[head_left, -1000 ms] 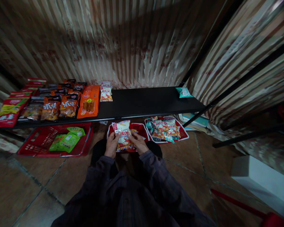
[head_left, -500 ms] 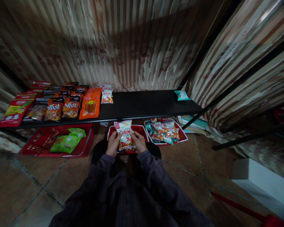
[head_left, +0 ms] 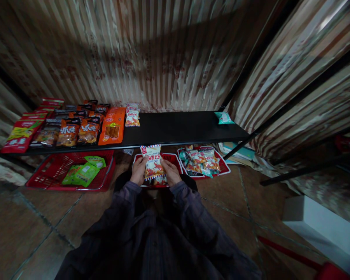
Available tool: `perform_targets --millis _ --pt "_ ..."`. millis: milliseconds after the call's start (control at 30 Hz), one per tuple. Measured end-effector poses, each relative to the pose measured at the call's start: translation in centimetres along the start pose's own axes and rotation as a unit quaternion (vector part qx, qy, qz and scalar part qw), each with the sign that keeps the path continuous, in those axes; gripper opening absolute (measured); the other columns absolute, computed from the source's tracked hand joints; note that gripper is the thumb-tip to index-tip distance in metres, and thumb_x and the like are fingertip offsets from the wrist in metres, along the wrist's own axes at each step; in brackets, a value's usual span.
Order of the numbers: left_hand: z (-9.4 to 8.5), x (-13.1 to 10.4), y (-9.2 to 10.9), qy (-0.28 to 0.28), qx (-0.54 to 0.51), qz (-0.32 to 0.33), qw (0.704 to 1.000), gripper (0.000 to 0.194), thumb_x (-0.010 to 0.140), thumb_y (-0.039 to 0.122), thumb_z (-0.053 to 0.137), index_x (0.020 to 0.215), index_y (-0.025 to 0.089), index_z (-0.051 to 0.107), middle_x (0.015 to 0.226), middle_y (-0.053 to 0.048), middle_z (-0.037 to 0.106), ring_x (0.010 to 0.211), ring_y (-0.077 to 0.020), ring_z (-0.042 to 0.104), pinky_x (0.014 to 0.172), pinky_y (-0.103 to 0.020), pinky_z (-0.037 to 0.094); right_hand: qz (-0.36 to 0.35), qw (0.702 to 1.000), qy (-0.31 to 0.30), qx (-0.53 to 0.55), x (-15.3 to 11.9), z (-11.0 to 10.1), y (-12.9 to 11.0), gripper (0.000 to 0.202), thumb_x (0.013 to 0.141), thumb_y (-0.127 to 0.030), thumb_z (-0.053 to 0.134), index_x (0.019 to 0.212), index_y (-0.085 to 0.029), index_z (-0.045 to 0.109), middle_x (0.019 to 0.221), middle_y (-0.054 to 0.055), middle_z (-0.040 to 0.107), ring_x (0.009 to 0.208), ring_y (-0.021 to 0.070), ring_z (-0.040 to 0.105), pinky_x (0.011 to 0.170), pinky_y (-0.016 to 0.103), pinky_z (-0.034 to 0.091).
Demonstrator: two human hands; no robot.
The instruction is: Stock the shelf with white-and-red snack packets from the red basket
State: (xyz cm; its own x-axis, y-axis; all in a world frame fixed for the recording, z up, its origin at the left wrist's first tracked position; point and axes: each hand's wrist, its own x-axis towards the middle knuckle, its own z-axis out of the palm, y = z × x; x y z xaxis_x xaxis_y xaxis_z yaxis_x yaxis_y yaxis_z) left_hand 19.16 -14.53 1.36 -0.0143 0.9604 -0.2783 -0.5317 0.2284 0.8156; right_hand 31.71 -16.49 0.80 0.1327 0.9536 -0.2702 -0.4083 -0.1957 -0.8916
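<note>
Black shelf (head_left: 177, 128) beyond white bag (head_left: 153, 165), baskets (head_left: 51, 169) below

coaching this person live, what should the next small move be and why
Probably lift the white snack bag toward the black shelf: the left hand and right hand hold it by its sides, and similar bags sit on that shelf.

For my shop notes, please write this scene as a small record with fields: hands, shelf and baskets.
Left hand: holds left side of the white-and-orange snack bag
Right hand: holds its right side
Black shelf, left to right: red bags, black-and-orange bags, orange packs, small white bags, teal bag
Left basket: green packets
Middle basket: partly hidden
Right basket: mixed snack bags
</note>
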Motion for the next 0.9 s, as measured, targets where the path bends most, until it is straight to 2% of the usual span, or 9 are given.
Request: perform_targets --millis 133,333,467,600,667,767,833,900 --pt "0.1 0.8 0.4 0.012 -0.001 0.006 1.000 0.041 0.054 0.044 0.076 0.074 0.013 0.060 0.067 -0.006 0.068 0.075 -0.0244 0.067 0.072 -0.036 0.052 0.016 0.999 -0.034 -0.018 -0.4 -0.2 0.2 0.041 0.060 -0.047 0.075 0.090 -0.021 0.066 0.086 0.003 0.070 0.071 0.0171 0.065 0.053 0.024 0.050" --pt "0.0 1.9 1.0 0.008 0.008 0.015 1.000 0.042 0.053 0.045 0.077 0.072 0.013 0.058 0.065 -0.005 0.067 0.070 -0.0226 0.066 0.069 -0.035 0.051 0.018 0.998 -0.055 0.012 -0.6 -0.4 0.6 0.039 0.056 -0.040 0.080 0.088 -0.023 0.065 0.088 0.001 0.069 0.073 0.0150 0.065 0.065 0.029 0.055" --pt "0.0 1.8 1.2 -0.005 0.022 0.007 1.000 0.041 0.054 0.045 0.076 0.072 0.013 0.058 0.066 -0.005 0.067 0.069 -0.0216 0.066 0.068 -0.034 0.051 0.015 0.998 -0.054 0.014 -0.6 -0.3 0.4 0.042 0.056 -0.043 0.079 0.090 -0.022 0.066 0.087 0.001 0.069 0.071 0.0148 0.064 0.063 0.028 0.054" --pt "0.0 2.1 0.8 0.001 0.036 0.016 0.999 0.039 0.058 0.041 0.075 0.080 0.013 0.059 0.073 -0.005 0.067 0.072 -0.0204 0.065 0.071 -0.034 0.050 -0.014 1.000 -0.017 0.003 -0.5 -0.2 0.8 0.046 0.057 -0.044 0.077 0.096 -0.022 0.066 0.090 0.002 0.069 0.072 0.0157 0.064 0.061 0.027 0.053" --pt "0.0 2.5 0.5 0.047 0.049 0.050 0.996 0.037 0.060 0.034 0.075 0.087 0.015 0.058 0.080 -0.005 0.067 0.075 -0.0184 0.064 0.074 -0.034 0.049 -0.034 0.999 -0.007 -0.008 -0.3 -0.3 1.3 0.049 0.060 -0.044 0.074 0.102 -0.022 0.065 0.092 0.002 0.070 0.074 0.0173 0.065 0.064 0.029 0.054" --pt "-0.2 3.0 0.0 0.119 0.108 0.151 0.975 0.036 0.061 0.022 0.073 0.093 0.017 0.058 0.091 -0.006 0.064 0.083 -0.0162 0.061 0.082 -0.032 0.046 -0.083 0.996 -0.003 -0.044 0.1 -0.5 2.2 0.051 0.064 -0.044 0.071 0.109 -0.021 0.063 0.098 0.003 0.070 0.084 0.0200 0.065 0.075 0.035 0.054" --pt "-0.3 3.1 -0.1 0.116 0.148 0.202 0.961 0.031 0.062 0.020 0.071 0.092 0.018 0.061 0.094 -0.006 0.063 0.087 -0.0164 0.060 0.085 -0.031 0.044 -0.123 0.989 0.002 -0.078 0.3 -0.6 2.5 0.049 0.066 -0.043 0.069 0.110 -0.022 0.064 0.104 0.003 0.069 0.092 0.0209 0.063 0.084 0.037 0.051" --pt "-0.4 2.9 0.0 0.093 0.158 0.212 0.960 0.026 0.064 0.022 0.070 0.090 0.020 0.064 0.096 -0.006 0.062 0.089 -0.0173 0.059 0.085 -0.030 0.044 -0.156 0.981 0.012 -0.111 0.3 -0.6 2.5 0.045 0.069 -0.041 0.067 0.110 -0.022 0.064 0.108 0.002 0.068 0.099 0.0213 0.061 0.090 0.037 0.048"
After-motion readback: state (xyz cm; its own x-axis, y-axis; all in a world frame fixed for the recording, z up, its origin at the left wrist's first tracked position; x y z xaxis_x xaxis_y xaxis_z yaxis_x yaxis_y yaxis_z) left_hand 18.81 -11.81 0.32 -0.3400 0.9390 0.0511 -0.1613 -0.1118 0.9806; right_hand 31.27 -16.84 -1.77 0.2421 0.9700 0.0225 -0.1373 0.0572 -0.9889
